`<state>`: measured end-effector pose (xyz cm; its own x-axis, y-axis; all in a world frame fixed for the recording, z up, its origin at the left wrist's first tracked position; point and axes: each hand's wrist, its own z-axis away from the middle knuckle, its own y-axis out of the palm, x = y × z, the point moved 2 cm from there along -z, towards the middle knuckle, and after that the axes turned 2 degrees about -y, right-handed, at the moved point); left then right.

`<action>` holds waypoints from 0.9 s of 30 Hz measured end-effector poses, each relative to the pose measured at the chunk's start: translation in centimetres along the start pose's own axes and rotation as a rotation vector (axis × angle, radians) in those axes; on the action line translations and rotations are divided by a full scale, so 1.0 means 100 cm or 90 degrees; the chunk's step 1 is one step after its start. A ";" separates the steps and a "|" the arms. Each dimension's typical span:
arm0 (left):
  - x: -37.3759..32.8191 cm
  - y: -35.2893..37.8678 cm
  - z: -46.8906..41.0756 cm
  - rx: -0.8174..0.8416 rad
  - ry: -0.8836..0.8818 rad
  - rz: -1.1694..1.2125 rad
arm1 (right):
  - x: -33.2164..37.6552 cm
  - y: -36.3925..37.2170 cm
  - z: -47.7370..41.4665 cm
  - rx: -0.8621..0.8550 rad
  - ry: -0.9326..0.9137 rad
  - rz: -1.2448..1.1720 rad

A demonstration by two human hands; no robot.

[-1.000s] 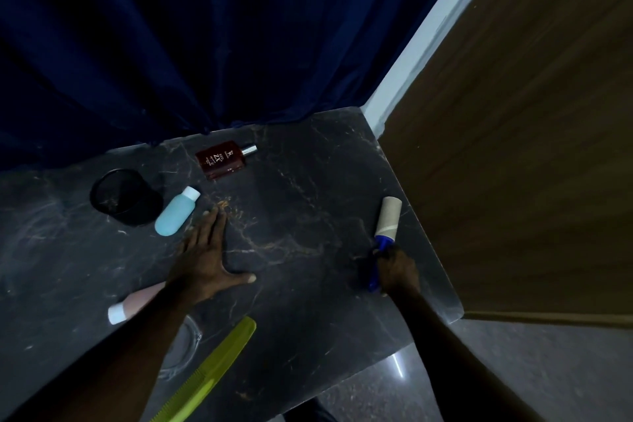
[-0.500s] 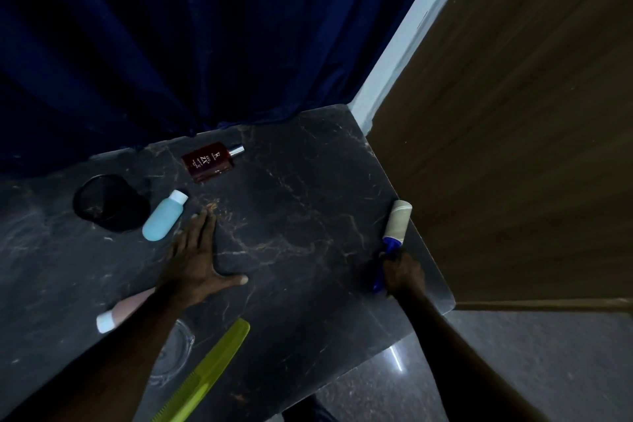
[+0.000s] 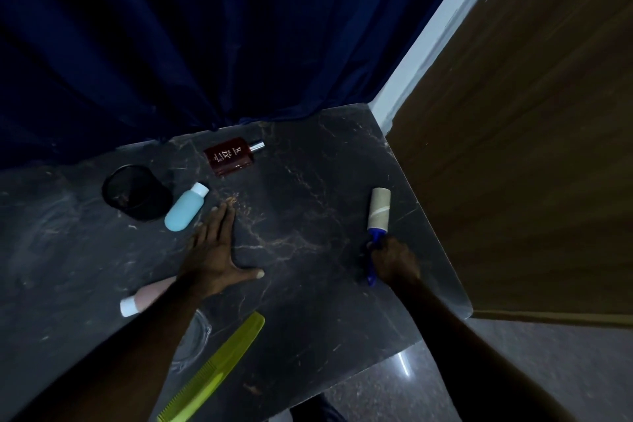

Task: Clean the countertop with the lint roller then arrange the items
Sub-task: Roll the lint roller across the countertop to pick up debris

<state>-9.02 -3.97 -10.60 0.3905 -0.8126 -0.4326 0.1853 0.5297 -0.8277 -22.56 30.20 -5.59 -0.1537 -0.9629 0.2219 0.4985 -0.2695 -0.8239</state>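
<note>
Black marble with pale brown veins makes up the countertop point(image 3: 308, 319), which fills the middle of the frame and ends in a rounded corner at the lower right. Small light specks and crumbs lie scattered over it, thickest near the centre. A navy curtain point(image 3: 205, 27) hangs in folds across the whole upper left and meets the far edge of the stone. A brown wooden panel point(image 3: 531, 147) takes up the right side, with a white strip of wall point(image 3: 428, 38) running diagonally between it and the curtain. Glossy grey floor point(image 3: 394, 387) shows at the bottom right.

The right hand point(image 3: 394, 260) grips the blue handle of the lint roller point(image 3: 378, 212) right of centre, and the pale roll points toward the top of the frame and lies on the stone. The left hand point(image 3: 215, 250) presses flat on the counter at the centre, fingers straight and thumb spread wide.

Upper left of that hand lies a light blue bottle point(image 3: 185, 211) with a white cap, just beside a black cup point(image 3: 137, 192). A dark red perfume bottle point(image 3: 230, 156) lies on its side near the curtain. At the lower left a pink tube point(image 3: 147, 298) pokes out from under the left forearm, which also partly hides a clear glass dish point(image 3: 195, 339). A yellow-green comb point(image 3: 219, 370) lies diagonally at the bottom centre.
</note>
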 end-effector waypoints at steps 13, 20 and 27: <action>0.006 0.004 0.000 -0.032 0.010 -0.013 | 0.085 0.045 0.020 0.050 -0.191 0.103; 0.007 0.007 0.000 -0.040 0.022 0.008 | 0.116 0.074 0.040 0.026 -0.298 0.232; 0.007 0.007 -0.001 -0.049 0.028 -0.002 | 0.135 0.088 0.064 0.010 -0.424 0.277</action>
<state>-8.75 -4.19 -11.50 0.3501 -0.8253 -0.4431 0.1167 0.5078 -0.8535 -14.79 14.77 -6.51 0.5979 -0.7872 0.1511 0.4087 0.1373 -0.9023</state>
